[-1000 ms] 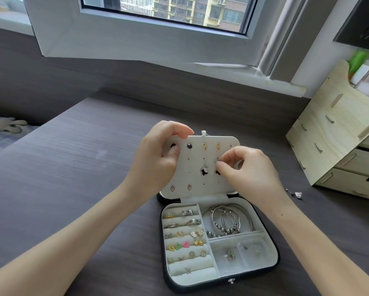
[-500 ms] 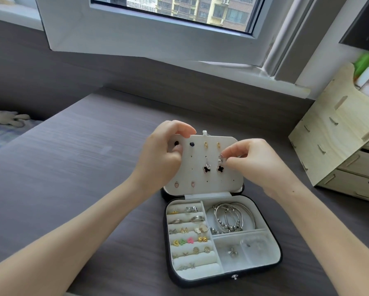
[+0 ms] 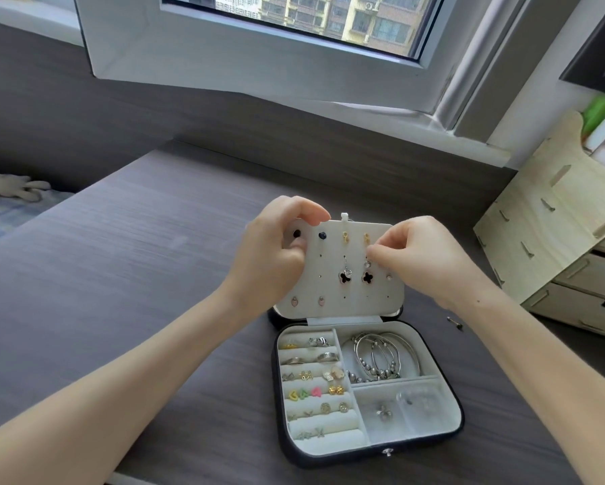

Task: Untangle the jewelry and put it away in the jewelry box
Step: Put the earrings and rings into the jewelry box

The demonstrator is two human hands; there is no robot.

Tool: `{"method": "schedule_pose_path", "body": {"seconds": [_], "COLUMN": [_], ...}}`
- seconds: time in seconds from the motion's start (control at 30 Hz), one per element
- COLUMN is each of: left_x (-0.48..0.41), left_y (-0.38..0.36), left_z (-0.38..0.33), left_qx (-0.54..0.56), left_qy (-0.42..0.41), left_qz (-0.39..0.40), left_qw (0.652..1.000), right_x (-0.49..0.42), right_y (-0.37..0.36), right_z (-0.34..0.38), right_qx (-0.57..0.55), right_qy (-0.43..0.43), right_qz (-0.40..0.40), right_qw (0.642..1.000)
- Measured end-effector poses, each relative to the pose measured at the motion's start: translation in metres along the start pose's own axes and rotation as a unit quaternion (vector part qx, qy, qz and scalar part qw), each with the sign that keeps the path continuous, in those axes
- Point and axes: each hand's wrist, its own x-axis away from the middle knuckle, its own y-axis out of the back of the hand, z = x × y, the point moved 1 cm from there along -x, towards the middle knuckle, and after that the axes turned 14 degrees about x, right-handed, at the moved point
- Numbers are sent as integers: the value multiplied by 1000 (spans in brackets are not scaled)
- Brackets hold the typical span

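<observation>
Earring panel stands upright above the jewelry box, long axis sideways, facing the person; left grip pinches its top-left corner, right grip an earring.

A home bedroom: a bench under a window facing apartment blocks carries a jewelry box and a wooden drawer organiser; a bed with a plush toy adjoins its left edge.

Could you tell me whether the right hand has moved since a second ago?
Yes: the right hand has shifted slightly up the earring panel, clearing the right black clover earring it partly covered.
</observation>
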Motion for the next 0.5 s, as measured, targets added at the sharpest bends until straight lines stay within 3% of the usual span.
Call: {"method": "schedule_pose_path", "body": {"seconds": [0.13, 0.27, 0.5], "left_x": [0, 3, 6], "left_y": [0, -2, -2], "left_z": [-1, -7, -10], "left_qx": [-15, -3, -9], "left_qy": [4, -13, -57], "left_qz": [6, 42, 78], "left_qw": [1000, 999, 995], "right_x": [18, 27, 33], "right_y": [-5, -2, 8], "right_z": [-3, 5, 21], "right_qx": [-81, -297, -350], "right_qy": [15, 7, 60], "right_qz": [-77, -6, 8], "right_qw": [994, 955, 935]}}
